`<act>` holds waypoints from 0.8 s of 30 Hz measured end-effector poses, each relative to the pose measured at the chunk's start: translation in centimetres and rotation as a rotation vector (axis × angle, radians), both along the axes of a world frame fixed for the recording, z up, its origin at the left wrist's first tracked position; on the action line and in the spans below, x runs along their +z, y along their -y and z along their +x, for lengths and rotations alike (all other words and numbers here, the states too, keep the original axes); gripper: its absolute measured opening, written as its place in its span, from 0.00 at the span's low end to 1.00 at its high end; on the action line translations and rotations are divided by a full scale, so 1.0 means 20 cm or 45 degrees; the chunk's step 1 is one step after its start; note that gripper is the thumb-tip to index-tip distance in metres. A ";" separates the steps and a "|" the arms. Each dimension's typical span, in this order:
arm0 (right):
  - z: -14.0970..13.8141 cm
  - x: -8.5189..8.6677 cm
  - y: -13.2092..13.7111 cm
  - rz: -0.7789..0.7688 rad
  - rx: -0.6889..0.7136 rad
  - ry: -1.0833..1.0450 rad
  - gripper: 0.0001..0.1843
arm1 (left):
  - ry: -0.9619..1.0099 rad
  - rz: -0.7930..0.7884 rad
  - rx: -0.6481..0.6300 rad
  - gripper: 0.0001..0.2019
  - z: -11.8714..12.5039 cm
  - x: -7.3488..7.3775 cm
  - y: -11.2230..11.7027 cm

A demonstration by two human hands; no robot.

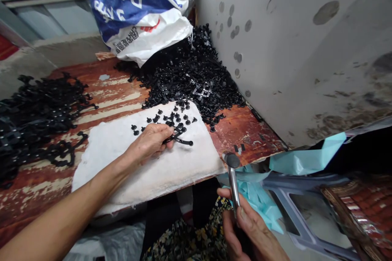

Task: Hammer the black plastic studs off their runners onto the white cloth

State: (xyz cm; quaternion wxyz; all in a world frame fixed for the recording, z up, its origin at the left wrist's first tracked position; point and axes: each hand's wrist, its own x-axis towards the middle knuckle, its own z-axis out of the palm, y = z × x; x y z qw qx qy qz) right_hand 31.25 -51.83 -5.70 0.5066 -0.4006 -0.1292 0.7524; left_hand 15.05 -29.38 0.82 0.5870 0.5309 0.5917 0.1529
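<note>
My left hand [156, 136] is closed over the white cloth, its fingertips pinching a black jointed strip [183, 142] with small round ends. Beside it on the white cloth [113, 142] lie several small black round-headed pegs [167, 118]. At the lower right, my right hand [245, 228] is wrapped around a small hammer [233, 183] with a shiny metal shaft. The hammer's dark round head points up, close to the cloth's right corner. Part of its grip is hidden by the fingers.
A big heap of small black parts [186, 73] spills from a blue and white sack [137, 8] at the back. Black linked pieces [39, 122] are piled at the left on the worn red-brown board [101, 85]. A spotted grey panel [275, 49] stands at the right, with a plastic stool [306, 208] below.
</note>
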 end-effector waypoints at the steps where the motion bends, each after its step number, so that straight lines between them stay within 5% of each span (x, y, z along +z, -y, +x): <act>1: 0.00 0.00 0.00 0.004 0.005 -0.004 0.35 | -0.005 -0.004 0.001 0.18 0.00 0.00 0.00; 19: -0.01 -0.02 0.00 -0.016 -0.002 -0.016 0.34 | -0.055 0.062 -0.101 0.17 -0.03 -0.04 -0.02; 24: 0.03 0.00 -0.02 -0.042 -0.022 0.178 0.40 | -0.086 0.103 -0.143 0.16 -0.04 -0.07 -0.04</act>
